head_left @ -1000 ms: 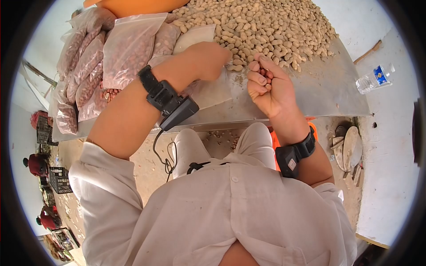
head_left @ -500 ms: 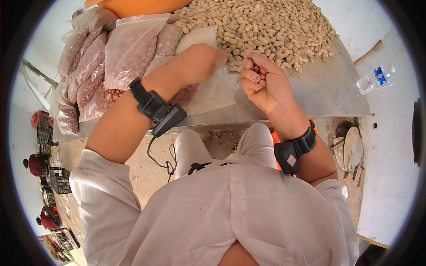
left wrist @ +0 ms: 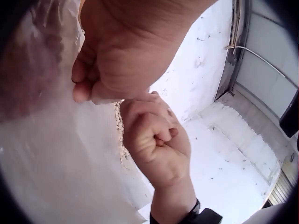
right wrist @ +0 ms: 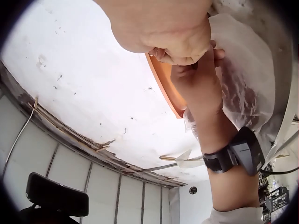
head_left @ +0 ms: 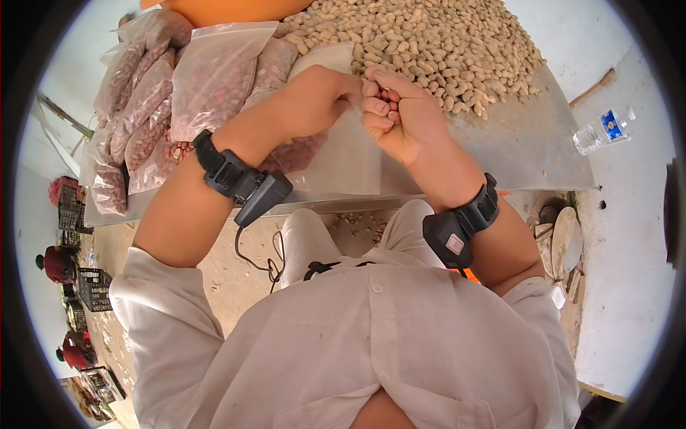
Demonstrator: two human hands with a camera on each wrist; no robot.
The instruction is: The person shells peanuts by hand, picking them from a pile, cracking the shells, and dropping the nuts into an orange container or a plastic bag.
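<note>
My right hand [head_left: 414, 129] holds several reddish peanut kernels [head_left: 393, 106] in its curled fingers, thumb side up. Close against its fingertips is my left hand [head_left: 314, 100], fingers bent inward; in the left wrist view the left hand [left wrist: 126, 60] overlaps the right hand [left wrist: 156, 135]. I cannot tell whether the left fingers pinch anything. Beneath the left hand lies a clear plastic bag [head_left: 354, 161] with reddish kernels at its left part. A big heap of unshelled peanuts [head_left: 436, 53] spreads just beyond both hands.
Filled bags of kernels [head_left: 218, 82] are stacked on the left of the metal table [head_left: 507, 154]. Behind them stands an orange basin [head_left: 232, 10]. A plastic bottle [head_left: 604, 131] is off to the right. Black crates [head_left: 94, 289] stand on the floor at far left.
Both hands have shifted left, away from the heap's front edge and over the plastic bag. The right hand has come nearer the left, still holding the kernels.
</note>
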